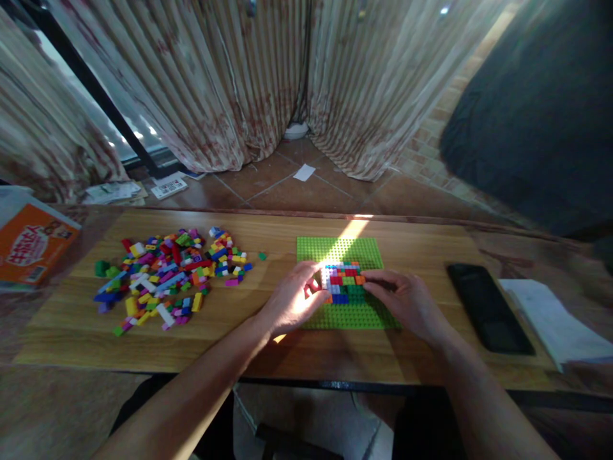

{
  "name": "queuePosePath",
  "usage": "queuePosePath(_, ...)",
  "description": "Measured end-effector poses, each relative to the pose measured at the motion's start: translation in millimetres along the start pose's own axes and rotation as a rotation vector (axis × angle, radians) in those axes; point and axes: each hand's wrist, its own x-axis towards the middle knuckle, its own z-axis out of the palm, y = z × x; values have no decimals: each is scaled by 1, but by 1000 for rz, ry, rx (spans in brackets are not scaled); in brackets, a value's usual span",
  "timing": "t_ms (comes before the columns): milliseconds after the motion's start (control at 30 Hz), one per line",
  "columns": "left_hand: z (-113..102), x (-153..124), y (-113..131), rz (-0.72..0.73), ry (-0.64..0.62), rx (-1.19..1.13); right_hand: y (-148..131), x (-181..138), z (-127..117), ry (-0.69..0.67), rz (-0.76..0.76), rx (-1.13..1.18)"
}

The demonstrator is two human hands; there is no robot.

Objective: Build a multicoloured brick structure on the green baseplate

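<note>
A green studded baseplate [338, 245] lies on the wooden table, bearing a low build of coloured toy bricks [341, 287] in white, red, blue, green and orange. At the build's left edge, my left hand [297, 297] is curled, its thumb and forefinger against the bricks; whatever is between its fingers is hidden. From the other side, my right hand [400, 297] pinches an orange toy brick [359, 280] at the build's right edge with thumb and forefinger. Whether that brick is pressed onto the studs cannot be made out.
A wide heap of loose toy bricks [167, 275] covers the table's left part. On the right are a black phone-like slab [489, 308] and white paper [558, 319]. An orange-and-white package [33, 246] stands at far left. Curtains [268, 83] hang beyond the table.
</note>
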Motion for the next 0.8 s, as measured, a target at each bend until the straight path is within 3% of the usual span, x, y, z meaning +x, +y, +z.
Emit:
queuePosePath(300,1,0,-3,5,10,12,-3,0,0,10,-30,-6)
queuePosePath(500,1,1,-1,-20,-9,15,1,6,7,80,70,83)
queuePosePath(667,0,0,3,-31,-7,6,6,12,14,57,148,266)
queuePosePath(800,0,1,0,-28,-21,9,6,15,15,68,190,280)
